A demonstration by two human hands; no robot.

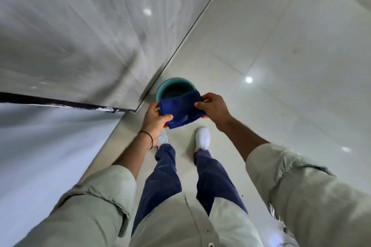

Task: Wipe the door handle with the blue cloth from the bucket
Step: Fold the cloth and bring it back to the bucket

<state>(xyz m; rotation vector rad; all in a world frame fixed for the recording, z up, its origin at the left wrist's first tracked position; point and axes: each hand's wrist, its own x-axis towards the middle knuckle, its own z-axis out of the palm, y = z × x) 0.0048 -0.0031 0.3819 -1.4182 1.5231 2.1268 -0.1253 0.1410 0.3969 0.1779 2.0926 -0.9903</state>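
Note:
A folded blue cloth (180, 109) is held between both hands, above the near rim of a teal bucket (162, 88) that stands on the floor by the wall. My left hand (154, 119) pinches the cloth's lower left corner. My right hand (213, 107) grips its right edge. The cloth covers the front part of the bucket's opening. No door handle shows in the head view.
A grey streaked wall (70, 36) rises on the left, with a pale panel (40, 146) below a dark seam. Glossy light floor tiles (281, 66) spread to the right. My white shoes (202, 138) stand just short of the bucket.

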